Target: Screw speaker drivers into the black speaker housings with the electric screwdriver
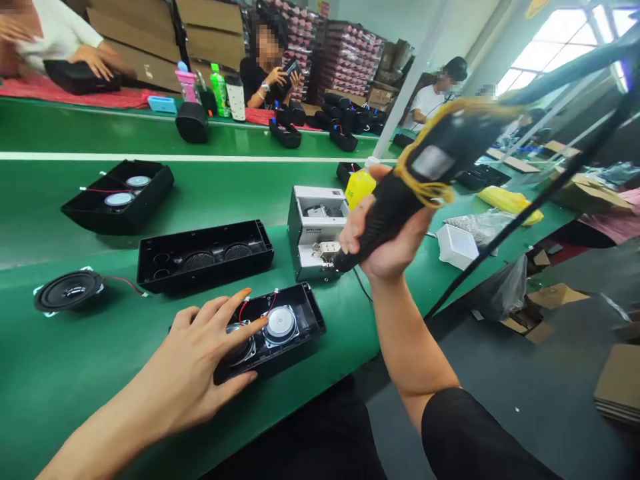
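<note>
My right hand (pixel 387 233) is wrapped round a black electric screwdriver (pixel 395 200) with yellow bands looped about it. The screwdriver's lower tip is at the front of a grey-and-white screw feeder (pixel 320 233); whether it touches a screw is too small to tell. My left hand (pixel 215 347) lies with spread fingers over a black speaker housing (pixel 313 313), its thumb near the front edge. Inside sit two drivers with red wires: the right driver (pixel 281 325) shows fully, near my index fingertip, while my fingers partly cover the left one (pixel 243 347).
Behind lie an open housing (pixel 205 257), a loose speaker driver (pixel 70 291) and another housing with drivers (pixel 120 200). A yellow bottle (pixel 359 187) and a white box (pixel 456 245) stand near the feeder. A dark cable (pixel 530 207) crosses at right. Co-workers sit across the green table.
</note>
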Demonstrator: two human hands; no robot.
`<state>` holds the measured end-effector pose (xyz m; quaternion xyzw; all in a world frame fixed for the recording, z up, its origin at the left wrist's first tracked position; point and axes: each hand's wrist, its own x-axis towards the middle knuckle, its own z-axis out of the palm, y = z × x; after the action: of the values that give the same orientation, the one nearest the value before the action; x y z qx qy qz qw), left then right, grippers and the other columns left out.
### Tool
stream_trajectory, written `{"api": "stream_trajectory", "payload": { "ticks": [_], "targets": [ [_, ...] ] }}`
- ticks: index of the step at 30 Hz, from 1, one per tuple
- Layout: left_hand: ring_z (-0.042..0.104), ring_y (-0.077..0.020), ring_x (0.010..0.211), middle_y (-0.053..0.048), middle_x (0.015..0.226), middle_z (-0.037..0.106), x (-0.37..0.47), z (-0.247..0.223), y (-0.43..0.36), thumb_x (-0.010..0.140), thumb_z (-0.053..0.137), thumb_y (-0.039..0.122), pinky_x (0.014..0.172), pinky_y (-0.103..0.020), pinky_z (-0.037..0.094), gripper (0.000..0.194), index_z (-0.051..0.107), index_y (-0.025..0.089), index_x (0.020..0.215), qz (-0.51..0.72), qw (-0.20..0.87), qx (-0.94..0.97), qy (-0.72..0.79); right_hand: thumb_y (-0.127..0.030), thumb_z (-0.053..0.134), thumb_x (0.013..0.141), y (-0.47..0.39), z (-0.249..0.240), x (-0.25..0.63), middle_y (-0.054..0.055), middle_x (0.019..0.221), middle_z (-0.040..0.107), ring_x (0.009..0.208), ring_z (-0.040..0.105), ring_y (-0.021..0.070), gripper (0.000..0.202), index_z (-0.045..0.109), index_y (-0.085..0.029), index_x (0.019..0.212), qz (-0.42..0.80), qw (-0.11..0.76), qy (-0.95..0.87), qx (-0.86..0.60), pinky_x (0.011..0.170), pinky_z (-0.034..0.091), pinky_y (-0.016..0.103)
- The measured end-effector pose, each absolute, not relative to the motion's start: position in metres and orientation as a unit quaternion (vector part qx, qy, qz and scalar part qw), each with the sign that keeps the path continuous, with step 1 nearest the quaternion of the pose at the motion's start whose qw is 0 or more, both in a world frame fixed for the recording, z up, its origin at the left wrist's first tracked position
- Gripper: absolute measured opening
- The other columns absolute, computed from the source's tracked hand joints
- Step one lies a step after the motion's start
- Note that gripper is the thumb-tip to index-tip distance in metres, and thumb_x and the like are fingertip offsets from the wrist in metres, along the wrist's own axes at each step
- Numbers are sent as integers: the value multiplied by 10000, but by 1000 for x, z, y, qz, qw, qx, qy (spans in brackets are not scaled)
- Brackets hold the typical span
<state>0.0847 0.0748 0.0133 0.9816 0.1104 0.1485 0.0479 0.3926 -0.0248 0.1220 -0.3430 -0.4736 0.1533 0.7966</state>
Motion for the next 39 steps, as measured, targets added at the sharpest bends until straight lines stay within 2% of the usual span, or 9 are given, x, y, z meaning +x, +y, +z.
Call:
{"api": "stream_trajectory", "payload": {
  "ticks": [2,6,11,20,26,29,35,39],
  "targets": [
    [620,-424,1447,-117,1770,512,87,17,75,960,707,484,1041,-606,525,642,626,469,1596,138,66,982,112,-831,618,986,-31,137,377,-96,608,503,359,386,127,618,645,-299,1298,175,803,-471,-321,337,328,257],
    [647,-442,1390,-154,1729,538,91,27,70,933,733,480,1050,-648,507,629,677,452,1559,104,101,981,126,-743,671,1009,-42,153,349,-94,647,561,410,500,148,455,656,-379,1281,253,759,-505,-324,387,442,262],
    [659,-439,1310,-152,1647,594,97,36,66,881,767,467,1040,-638,497,647,722,416,1524,94,125,978,139,-731,647,1036,-39,136,316,-85,634,595,395,551,155,415,675,-385,1264,326,725,-522,-309,368,442,246],
    [636,-456,1373,-175,1632,590,99,42,62,905,788,522,1050,-636,481,698,665,444,1587,63,119,980,143,-773,623,1034,-25,85,282,-69,590,564,327,430,128,555,692,-283,1284,344,756,-492,-261,313,392,219],
    [629,-447,1365,-173,1626,588,100,40,62,927,755,593,1065,-621,462,705,636,462,1610,63,110,982,142,-705,582,1071,-22,77,281,-63,602,574,341,415,122,508,723,-262,1275,343,760,-485,-265,332,394,215],
    [622,-449,1370,-174,1642,575,100,41,62,926,760,606,1081,-625,457,715,636,454,1614,60,109,982,145,-718,576,1060,-21,75,281,-69,590,559,326,388,115,521,724,-264,1269,336,762,-487,-263,319,351,207],
    [629,-445,1352,-174,1633,581,100,41,62,922,764,591,1080,-621,455,711,644,451,1609,63,117,980,147,-813,619,992,-22,74,282,-78,571,559,303,362,125,574,698,-302,1243,303,748,-480,-344,307,368,229],
    [627,-440,1359,-175,1641,579,100,40,63,920,772,599,1084,-617,453,694,666,445,1588,63,118,980,147,-799,589,1009,-22,72,283,-82,569,513,297,301,118,550,713,-320,1250,308,754,-485,-318,292,304,230]
  ]
}}
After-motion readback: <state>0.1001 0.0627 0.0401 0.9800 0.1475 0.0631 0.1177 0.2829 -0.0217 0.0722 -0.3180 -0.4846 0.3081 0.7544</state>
